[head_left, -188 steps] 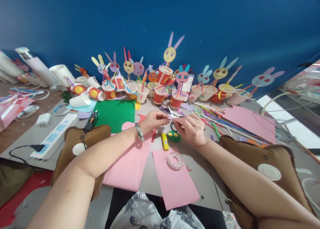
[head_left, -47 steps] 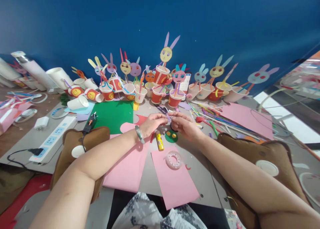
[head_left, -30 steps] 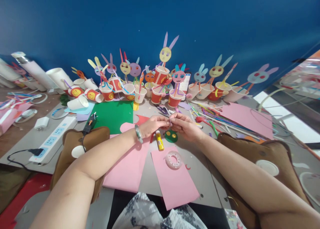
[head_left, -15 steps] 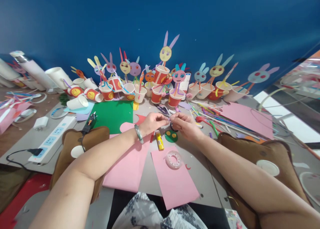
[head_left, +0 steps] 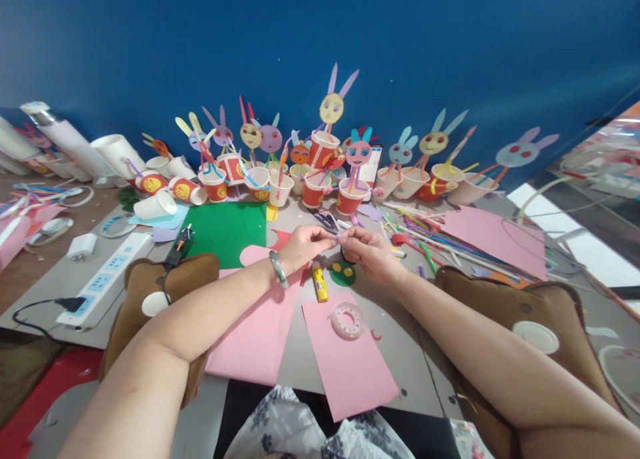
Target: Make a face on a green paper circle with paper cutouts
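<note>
My left hand (head_left: 306,245) and my right hand (head_left: 367,251) meet at the middle of the table, fingertips pinched around a tiny pale purple piece (head_left: 340,235). Its shape is too small to tell. Just below them lies a green paper circle (head_left: 343,273) with two orange dots. A yellow glue stick (head_left: 319,283) is left of the circle. Nearer to me, a roll of clear tape (head_left: 347,321) rests on a pink paper sheet (head_left: 350,372). Dark-handled scissors (head_left: 325,220) lie beyond my fingers, partly hidden.
Paper cups with rabbit figures (head_left: 353,195) line the blue wall. Green card (head_left: 230,229) and a power strip (head_left: 107,279) lie left; straws (head_left: 465,249) lie right. Brown cushions (head_left: 505,312) sit under or beside both forearms.
Both hands stay nearly in place. The fingers of my right hand have shifted slightly around the small piece.
</note>
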`<state>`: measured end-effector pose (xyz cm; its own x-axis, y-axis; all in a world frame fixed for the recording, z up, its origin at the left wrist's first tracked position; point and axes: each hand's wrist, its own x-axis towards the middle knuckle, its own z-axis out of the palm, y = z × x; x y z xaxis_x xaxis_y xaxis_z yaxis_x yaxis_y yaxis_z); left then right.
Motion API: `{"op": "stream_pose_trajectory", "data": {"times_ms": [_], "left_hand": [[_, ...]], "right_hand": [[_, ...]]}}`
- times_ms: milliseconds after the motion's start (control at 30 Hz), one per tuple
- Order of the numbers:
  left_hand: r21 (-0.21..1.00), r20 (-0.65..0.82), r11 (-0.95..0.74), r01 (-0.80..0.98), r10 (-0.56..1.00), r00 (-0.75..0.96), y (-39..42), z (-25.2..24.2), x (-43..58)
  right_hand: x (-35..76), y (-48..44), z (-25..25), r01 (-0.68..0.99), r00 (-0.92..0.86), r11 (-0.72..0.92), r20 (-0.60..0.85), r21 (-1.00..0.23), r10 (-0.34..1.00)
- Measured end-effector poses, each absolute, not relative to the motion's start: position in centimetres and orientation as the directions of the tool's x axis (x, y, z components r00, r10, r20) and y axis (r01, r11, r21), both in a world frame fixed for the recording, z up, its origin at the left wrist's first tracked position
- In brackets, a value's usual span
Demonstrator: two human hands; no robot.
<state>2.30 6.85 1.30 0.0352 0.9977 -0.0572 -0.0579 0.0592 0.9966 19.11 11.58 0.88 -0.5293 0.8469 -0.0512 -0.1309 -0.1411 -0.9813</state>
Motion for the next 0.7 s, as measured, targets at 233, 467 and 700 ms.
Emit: {"op": "stream_pose_trajectory", "data": {"times_ms": [233,467,700], "left_hand": [[0.975,0.148,-0.136,0.176,0.987,-0.056,7.16,1.55,1.95],[0.744,0.41,-0.321,0.586,0.912,-0.02,6.81,1.83,2.02],[0.578,0.464,-0.358,0.733,0.883,0.065,6.86,1.4,1.83]], "right_hand": [[19.11,11.93,0.44,-0.112,-0.496,-0.125,-0.054,-0.986,0.867],[19.03,11.82,0.15,-0.057,-0.456,-0.07,-0.036,-0.996,0.889],[18.84,11.39,0.48,-0.037,-0.455,-0.056,-0.033,-0.998,0.89]]}}
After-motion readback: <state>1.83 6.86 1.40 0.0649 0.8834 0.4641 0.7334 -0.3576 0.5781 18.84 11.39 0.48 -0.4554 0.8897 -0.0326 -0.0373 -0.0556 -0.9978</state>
